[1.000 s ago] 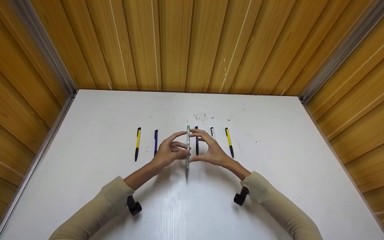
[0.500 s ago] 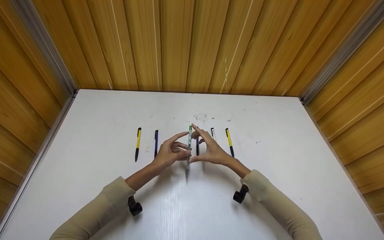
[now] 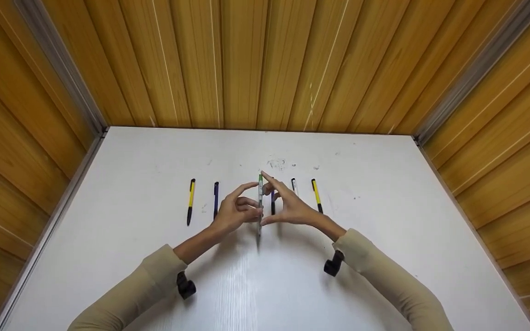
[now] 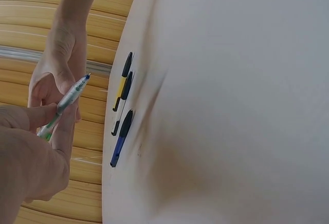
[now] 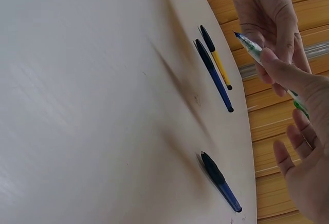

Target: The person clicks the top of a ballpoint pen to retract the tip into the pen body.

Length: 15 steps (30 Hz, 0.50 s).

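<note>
A clear ballpoint pen with a green top (image 3: 261, 187) stands lengthwise between the two hands, above the table. My left hand (image 3: 233, 210) pinches its barrel between thumb and fingers. On its other side is my right hand (image 3: 298, 210), index finger stretched to the green end and thumb extended beside the lower barrel. In the left wrist view, the pen's blue writing tip (image 4: 87, 76) points away from the left hand. The right wrist view shows the right thumb (image 5: 275, 66) overlapping the barrel, with the other fingers spread apart from it.
On the white table (image 3: 384, 207) lie yellow-and-black pens at left (image 3: 192, 195) and right (image 3: 316, 193). Between them are a blue pen (image 3: 216, 193), another dark blue pen (image 3: 273, 207) behind the right hand, and a white pen (image 3: 294, 184). Wood-panelled walls (image 3: 246, 64) surround the table.
My right index finger has extended up to the pen's green end, while the other fingers have drawn back below it. The left hand keeps its pinch, nearly still.
</note>
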Available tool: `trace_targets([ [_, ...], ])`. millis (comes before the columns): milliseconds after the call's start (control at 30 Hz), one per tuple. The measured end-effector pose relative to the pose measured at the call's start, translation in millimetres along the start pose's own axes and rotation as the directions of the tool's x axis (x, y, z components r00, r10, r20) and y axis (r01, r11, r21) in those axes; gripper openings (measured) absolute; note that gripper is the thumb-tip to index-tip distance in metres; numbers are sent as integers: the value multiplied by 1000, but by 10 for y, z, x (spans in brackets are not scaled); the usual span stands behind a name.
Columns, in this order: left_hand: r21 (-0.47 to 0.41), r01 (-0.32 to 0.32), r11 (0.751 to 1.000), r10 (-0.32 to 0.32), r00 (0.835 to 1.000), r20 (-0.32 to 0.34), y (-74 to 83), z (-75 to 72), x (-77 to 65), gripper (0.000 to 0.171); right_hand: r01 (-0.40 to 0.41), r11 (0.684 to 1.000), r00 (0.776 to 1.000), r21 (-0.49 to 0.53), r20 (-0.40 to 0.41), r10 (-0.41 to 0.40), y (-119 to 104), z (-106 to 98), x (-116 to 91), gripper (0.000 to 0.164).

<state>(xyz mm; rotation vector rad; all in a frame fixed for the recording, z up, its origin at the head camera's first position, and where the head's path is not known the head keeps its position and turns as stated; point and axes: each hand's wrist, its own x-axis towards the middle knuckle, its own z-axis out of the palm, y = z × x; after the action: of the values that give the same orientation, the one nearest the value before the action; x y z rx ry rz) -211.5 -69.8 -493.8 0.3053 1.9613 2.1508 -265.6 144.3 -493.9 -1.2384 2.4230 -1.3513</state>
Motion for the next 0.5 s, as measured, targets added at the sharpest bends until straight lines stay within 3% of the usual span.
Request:
trace_targets([
  [233,-27,19,999,-19,1000,10,-3,-11,13,74,-46,999,999,12,21,46,-7,5,7,125],
  [500,-84,86,993,-87,996,-6,3,-22,37,71,-68,996,998,51,4,68,-28,29,28,118],
])
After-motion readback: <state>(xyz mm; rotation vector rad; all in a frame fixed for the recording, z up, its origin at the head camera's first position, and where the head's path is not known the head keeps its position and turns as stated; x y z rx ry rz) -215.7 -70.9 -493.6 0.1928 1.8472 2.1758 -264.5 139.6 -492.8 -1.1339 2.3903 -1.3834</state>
